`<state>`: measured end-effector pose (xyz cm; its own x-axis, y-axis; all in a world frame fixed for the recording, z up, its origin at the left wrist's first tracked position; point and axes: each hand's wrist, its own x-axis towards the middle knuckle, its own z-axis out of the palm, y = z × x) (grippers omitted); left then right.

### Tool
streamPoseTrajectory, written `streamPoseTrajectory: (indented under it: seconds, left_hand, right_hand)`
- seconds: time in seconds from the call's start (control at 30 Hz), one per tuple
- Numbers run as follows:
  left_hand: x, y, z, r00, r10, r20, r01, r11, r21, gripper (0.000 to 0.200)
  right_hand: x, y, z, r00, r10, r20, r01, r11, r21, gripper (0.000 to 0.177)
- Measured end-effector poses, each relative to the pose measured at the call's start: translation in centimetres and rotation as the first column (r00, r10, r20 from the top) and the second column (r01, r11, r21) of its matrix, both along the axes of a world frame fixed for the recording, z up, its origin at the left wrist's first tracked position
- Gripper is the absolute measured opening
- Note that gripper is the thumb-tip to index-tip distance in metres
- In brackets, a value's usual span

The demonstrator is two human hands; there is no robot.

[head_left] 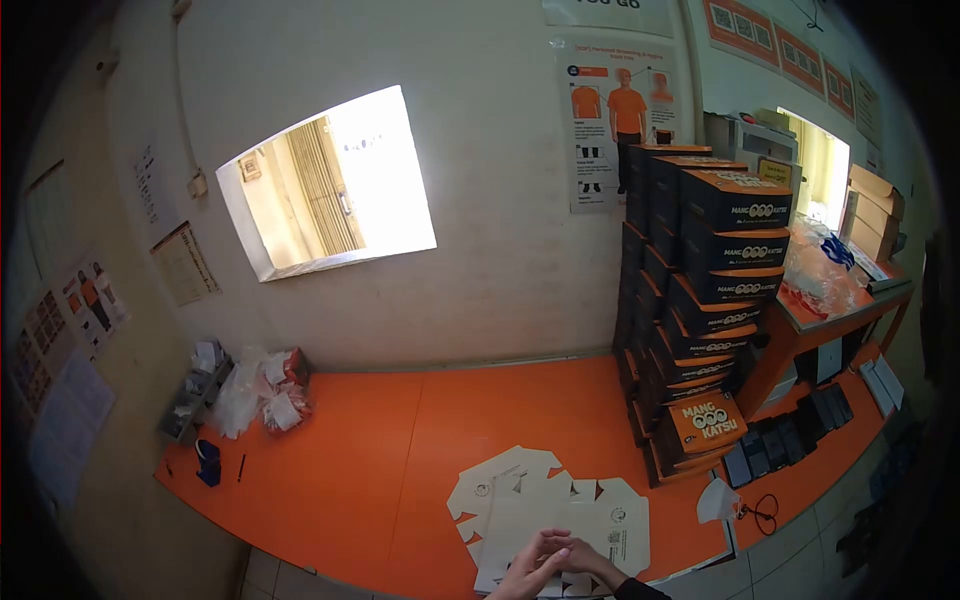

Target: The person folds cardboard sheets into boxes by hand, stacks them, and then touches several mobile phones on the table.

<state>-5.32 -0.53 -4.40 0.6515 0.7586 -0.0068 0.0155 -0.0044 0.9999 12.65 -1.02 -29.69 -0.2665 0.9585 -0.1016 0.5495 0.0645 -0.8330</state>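
Note:
My left hand (532,568) and my right hand (590,562) meet at the bottom middle, over flat, white-faced cardboard box blanks (530,510). The left fingers are stretched out, slightly bent, and overlap the right hand. The right hand's fingertips are hidden behind the left hand, and no object shows in either hand. The blanks lie overlapping near the table's front edge, printed sides showing small round logos, with notched flaps around their outlines.
Tall stacks of black-and-orange boxes (735,255) stand at the right of the orange table (350,440). Plastic bags (245,390), a grey organizer (190,400) and a blue tape dispenser (208,463) sit at the left. Dark packs (770,445) and scissors (764,513) lie at the right.

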Motion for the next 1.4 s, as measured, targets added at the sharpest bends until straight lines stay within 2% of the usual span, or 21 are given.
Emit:
streamPoseTrajectory:
  seconds: [0.1, 0.17, 0.2, 0.27, 0.37, 0.47, 0.57, 0.63, 0.67, 0.7, 0.77, 0.8, 0.9, 1.0, 1.03, 1.1, 1.13, 1.23, 1.3, 1.37, 1.4]
  left_hand:
    - [0.1, -0.2, 4.8, 0.983, 0.178, -0.04, -0.077, 0.608, 0.79, 0.037]
    - [-0.1, -0.2, 7.0, 0.876, 0.43, -0.22, 0.06, 0.354, 0.933, 0.029]
    - [-0.6, 0.0, 4.5, 0.844, 0.341, -0.415, 0.187, 0.538, 0.822, 0.026]
    - [-0.7, -0.4, 4.6, 0.655, 0.168, -0.736, 0.374, 0.775, 0.51, 0.018]
    - [-2.3, 0.0, 6.3, 0.753, 0.197, -0.628, 0.305, 0.742, 0.597, 0.022]
    - [-3.5, 0.2, 5.0, 0.849, -0.196, -0.49, 0.387, 0.863, 0.326, 0.037]
    - [-4.4, 1.2, 0.7, 0.813, -0.433, -0.389, 0.528, 0.83, 0.18, 0.046]
    - [-5.4, 1.7, -1.4, 0.777, -0.473, -0.414, 0.59, 0.776, 0.22, 0.046]
    - [-3.8, 2.1, 2.8, 0.73, -0.682, -0.048, 0.684, 0.728, 0.053, 0.043]
    - [-3.6, 1.8, 6.8, 0.731, -0.609, -0.308, 0.556, 0.793, -0.248, 0.038]
    - [-2.5, 2.4, 7.0, 0.848, -0.472, -0.239, 0.475, 0.879, -0.051, 0.034]
    - [-2.2, 2.0, 7.9, 0.929, -0.326, -0.177, 0.325, 0.945, -0.034, 0.026]
    - [-2.2, 3.1, 9.0, 0.901, -0.433, -0.028, 0.431, 0.9, -0.069, 0.03]
    - [-1.4, 1.5, 8.2, 0.93, -0.247, 0.273, 0.304, 0.933, -0.193, 0.04]
    - [-1.4, 2.3, 7.4, 0.978, -0.209, 0.007, 0.205, 0.953, -0.224, 0.046]
    - [-0.8, 2.6, 7.4, 0.95, 0.186, 0.249, -0.119, 0.957, -0.263, 0.041]
    - [-1.1, 3.0, 7.4, 0.868, 0.254, 0.427, -0.075, 0.917, -0.392, 0.044]
    - [-0.7, 1.5, 8.3, 0.736, 0.407, 0.54, -0.254, 0.906, -0.338, 0.049]
    - [0.4, 1.6, 6.8, 0.664, 0.419, 0.619, -0.515, 0.857, -0.027, 0.053]
    - [2.4, 1.0, 5.5, 0.541, 0.413, 0.733, -0.723, 0.674, 0.154, 0.051]
    - [3.5, 0.7, 4.3, 0.546, 0.424, 0.723, -0.751, 0.63, 0.199, 0.051]
  right_hand:
    - [0.0, -0.3, 17.9, 0.976, -0.167, 0.142, 0.149, 0.981, 0.127, 0.02]
    - [0.6, -1.2, 23.6, 0.973, -0.08, 0.217, -0.013, 0.917, 0.398, 0.016]
    - [0.7, -1.9, 27.0, 0.948, 0.017, 0.316, -0.181, 0.849, 0.497, 0.016]
    - [0.2, -2.6, 33.1, 0.938, -0.17, 0.302, -0.188, 0.481, 0.856, 0.01]
    - [1.4, -6.1, 36.4, 0.717, -0.633, -0.291, 0.594, 0.336, 0.731, 0.019]
    - [2.3, -5.6, 33.5, 0.908, -0.338, -0.246, 0.38, 0.914, 0.146, 0.023]
    - [3.6, -5.4, 30.6, 0.945, -0.064, -0.321, 0.028, 0.993, -0.114, 0.018]
    - [3.7, -5.1, 31.8, 0.863, 0.024, -0.504, 0.077, 0.981, 0.179, 0.015]
    - [3.5, -5.0, 32.9, 0.81, 0.082, -0.581, 0.127, 0.942, 0.31, 0.014]
    - [2.6, -4.7, 34.7, 0.919, -0.03, -0.394, 0.21, 0.882, 0.421, 0.017]
    - [1.0, -3.5, 37.2, 0.979, -0.109, 0.17, -0.031, 0.749, 0.661, 0.018]
    - [0.8, -3.3, 37.3, 0.97, -0.016, 0.244, -0.159, 0.714, 0.681, 0.018]
    - [0.6, -2.6, 38.1, 0.904, 0.059, 0.424, -0.384, 0.55, 0.742, 0.018]
    - [0.2, -2.6, 38.4, 0.889, -0.213, 0.405, -0.318, 0.349, 0.882, 0.032]
    - [0.1, -3.1, 38.1, 0.935, -0.155, 0.32, -0.232, 0.416, 0.879, 0.031]
    - [-0.1, -4.4, 37.4, 0.99, -0.061, 0.13, -0.076, 0.547, 0.833, 0.03]
    - [0.1, -4.0, 36.3, 0.987, 0.157, 0.032, -0.12, 0.587, 0.801, 0.032]
    - [0.9, -3.8, 34.7, 0.972, 0.068, 0.225, -0.234, 0.373, 0.898, 0.031]
    - [0.8, -3.8, 35.2, 0.951, -0.308, -0.011, 0.1, 0.275, 0.956, 0.016]
    - [0.0, -2.8, 34.7, 0.826, -0.402, -0.394, 0.534, 0.336, 0.776, 0.015]
    - [-1.1, -2.4, 34.2, 0.835, -0.42, -0.355, 0.52, 0.392, 0.759, 0.014]
